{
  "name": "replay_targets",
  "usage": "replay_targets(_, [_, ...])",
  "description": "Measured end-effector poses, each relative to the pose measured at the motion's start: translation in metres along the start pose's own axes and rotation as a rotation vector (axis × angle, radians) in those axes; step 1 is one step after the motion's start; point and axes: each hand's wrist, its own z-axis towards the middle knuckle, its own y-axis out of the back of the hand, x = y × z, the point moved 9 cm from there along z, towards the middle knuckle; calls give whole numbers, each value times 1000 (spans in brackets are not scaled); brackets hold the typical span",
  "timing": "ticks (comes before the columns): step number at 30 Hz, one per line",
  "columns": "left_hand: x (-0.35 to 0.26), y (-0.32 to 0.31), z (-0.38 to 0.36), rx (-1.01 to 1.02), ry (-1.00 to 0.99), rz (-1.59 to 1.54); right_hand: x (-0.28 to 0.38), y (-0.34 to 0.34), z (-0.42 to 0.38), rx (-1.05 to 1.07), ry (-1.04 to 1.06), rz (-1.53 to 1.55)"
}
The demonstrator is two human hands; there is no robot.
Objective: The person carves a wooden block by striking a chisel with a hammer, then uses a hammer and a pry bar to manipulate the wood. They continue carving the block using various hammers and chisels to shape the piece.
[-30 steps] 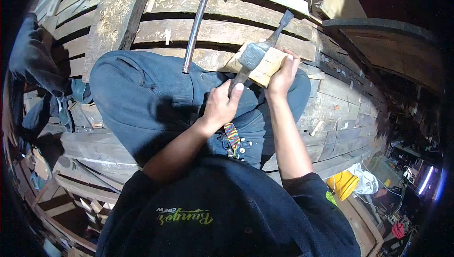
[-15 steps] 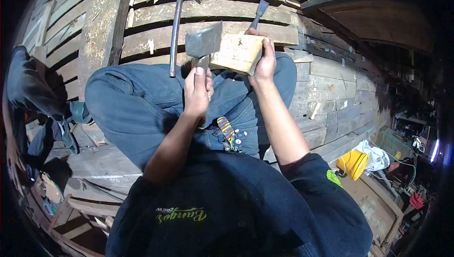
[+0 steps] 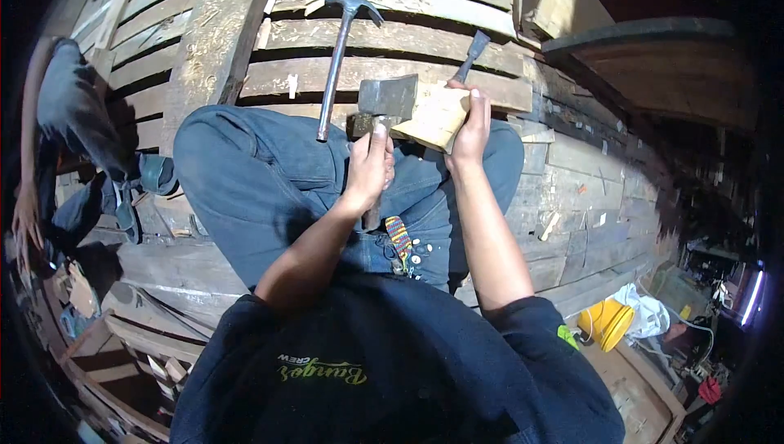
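Note:
My left hand [image 3: 369, 168] is closed around the handle of a hatchet [image 3: 387, 98], its head raised over my lap. The blade edge meets or overlaps the left side of a pale wooden block [image 3: 439, 114]; contact is hard to tell. My right hand [image 3: 471, 130] grips that block from its right side, thumb at the top edge, other fingers mostly behind. A claw hammer [image 3: 336, 60] lies to the left, its handle end by my leg. Beyond the block, a chisel [image 3: 474, 54] rests on the planks, its lower part hidden.
Wood shavings [image 3: 214, 44] litter the slatted planks ahead. Another person's arm and clothing [image 3: 69, 93] are at the far left. A yellow container [image 3: 606, 323] stands at the right. A beaded multicoloured strip [image 3: 398, 233] lies at my waist.
The hatchet head has come closer to the block, its blade turned more toward it. The block has tilted in my right hand. The whole view has shifted and turned slightly.

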Motion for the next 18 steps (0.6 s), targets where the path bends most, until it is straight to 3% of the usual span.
replay_targets(3, [-9, 7, 6, -25, -110, 76, 8, -10, -2, 56, 93, -141])
replay_targets(5, [-21, 9, 4, -21, -253, 106, 1, -5, -2, -6, -13, -8])
replay_targets(10, [-24, 13, -2, -34, -291, 117, 7, -10, -14, 2, -117, 52])
replay_targets(12, [-18, 16, 0, -38, -319, 219, 9, -4, -27, -148, -163, -50])
replay_targets(16, [-28, 4, -1, 7, -266, 189, 10, 0, -25, -16, -15, -186])
replay_targets(18, [-20, 3, -1, -13, -58, 17, 8, 4, -23, 10, 4, -216])
